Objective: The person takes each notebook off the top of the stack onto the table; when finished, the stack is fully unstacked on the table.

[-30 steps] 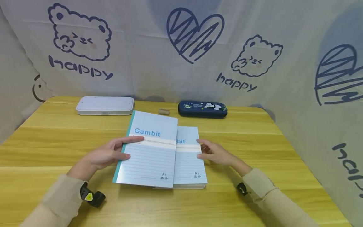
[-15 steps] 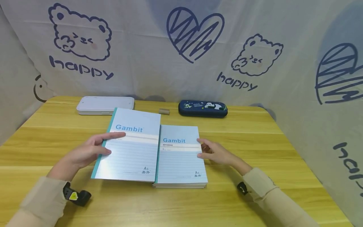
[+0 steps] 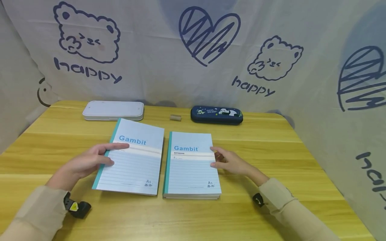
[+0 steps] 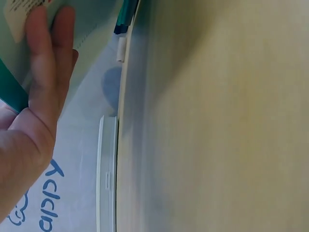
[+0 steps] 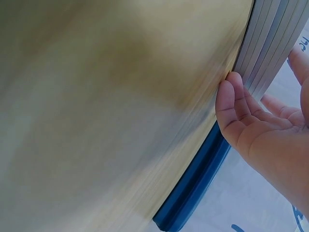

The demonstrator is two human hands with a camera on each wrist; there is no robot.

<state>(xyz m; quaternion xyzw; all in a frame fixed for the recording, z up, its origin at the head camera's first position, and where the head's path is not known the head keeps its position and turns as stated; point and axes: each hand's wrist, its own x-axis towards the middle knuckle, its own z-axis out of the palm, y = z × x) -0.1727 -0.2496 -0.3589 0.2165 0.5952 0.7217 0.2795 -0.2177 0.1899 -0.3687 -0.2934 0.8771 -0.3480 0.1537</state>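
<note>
Left of notebook stack (image 3: 191, 175): left hand (image 3: 85, 162) is pinching one notebook (image 3: 132, 170) spine-side, apparently supporting it.
Right edge: right hand (image 3: 231, 162) is gripping the notebook stack, probably steadying it.

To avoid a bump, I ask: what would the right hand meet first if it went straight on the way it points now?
The stack of notebooks. The right hand points at its right edge, and the fingertips seem to touch it there, though how firmly is unclear.

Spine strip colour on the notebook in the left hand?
Teal; the spine strip shows best in the head view.
</note>
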